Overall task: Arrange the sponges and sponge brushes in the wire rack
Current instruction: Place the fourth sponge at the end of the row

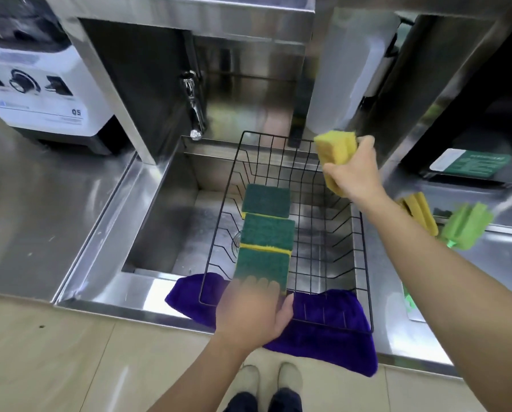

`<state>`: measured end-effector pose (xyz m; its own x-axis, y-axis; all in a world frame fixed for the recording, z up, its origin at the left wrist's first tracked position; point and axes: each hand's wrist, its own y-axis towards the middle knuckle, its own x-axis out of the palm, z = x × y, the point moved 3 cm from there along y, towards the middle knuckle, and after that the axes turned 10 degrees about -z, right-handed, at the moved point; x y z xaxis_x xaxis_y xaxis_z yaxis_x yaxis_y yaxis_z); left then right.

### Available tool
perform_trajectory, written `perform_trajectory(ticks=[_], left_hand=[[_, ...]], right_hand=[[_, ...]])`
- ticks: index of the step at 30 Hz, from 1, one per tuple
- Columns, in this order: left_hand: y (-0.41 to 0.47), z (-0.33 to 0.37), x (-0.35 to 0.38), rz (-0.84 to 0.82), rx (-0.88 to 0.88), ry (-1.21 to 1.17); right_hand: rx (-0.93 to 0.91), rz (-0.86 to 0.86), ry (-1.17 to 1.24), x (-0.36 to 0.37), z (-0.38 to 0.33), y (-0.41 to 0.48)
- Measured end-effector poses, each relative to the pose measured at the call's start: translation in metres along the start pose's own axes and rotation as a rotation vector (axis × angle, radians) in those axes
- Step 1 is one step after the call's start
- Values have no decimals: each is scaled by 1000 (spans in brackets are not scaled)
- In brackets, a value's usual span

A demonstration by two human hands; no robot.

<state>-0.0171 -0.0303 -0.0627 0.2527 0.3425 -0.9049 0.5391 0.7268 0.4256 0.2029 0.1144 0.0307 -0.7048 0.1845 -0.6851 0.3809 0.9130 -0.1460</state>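
Note:
A black wire rack [364, 263] sits over the steel sink. Three green-topped yellow sponges lie in a column along its left side: the far one [266, 200], the middle one [268, 231] and the near one [262, 267]. My left hand [253, 310] grips the near sponge at its front end. Above the rack's far right corner, my right hand [352, 176] holds a yellow sponge [336, 151]. On the counter to the right lie a yellow sponge brush [419, 211] and a green sponge brush [465, 226].
A purple cloth [323, 337] hangs over the sink's front edge under the rack. The tap [195, 114] stands behind the sink [165, 233]. A white blender base [40, 90] is at the left, and a white plastic container [349, 75] behind the rack.

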Motion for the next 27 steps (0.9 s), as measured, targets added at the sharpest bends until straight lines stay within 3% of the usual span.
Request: perform_trajectory(ticks=[3,9,12,17,22,27], left_hand=[[0,0,0,-1,-14,-1],[0,0,-1,7,-33,-26],[0,1,-1,1,-43,-46],[0,0,-1,-6,-46,-53],[0,1,0,-9,-46,-58],[1,0,-1,-13,-45,-58]], right_hand=[[-27,-114,-157,27,0,12],[-233,-101,-552,69,-12,25],[-251,-126,-670,86,-16,32],[-65,-523,-387,116,-8,39],[-7,-393,-119,104,1,47],[-12,-400,-125,102,0,48]])
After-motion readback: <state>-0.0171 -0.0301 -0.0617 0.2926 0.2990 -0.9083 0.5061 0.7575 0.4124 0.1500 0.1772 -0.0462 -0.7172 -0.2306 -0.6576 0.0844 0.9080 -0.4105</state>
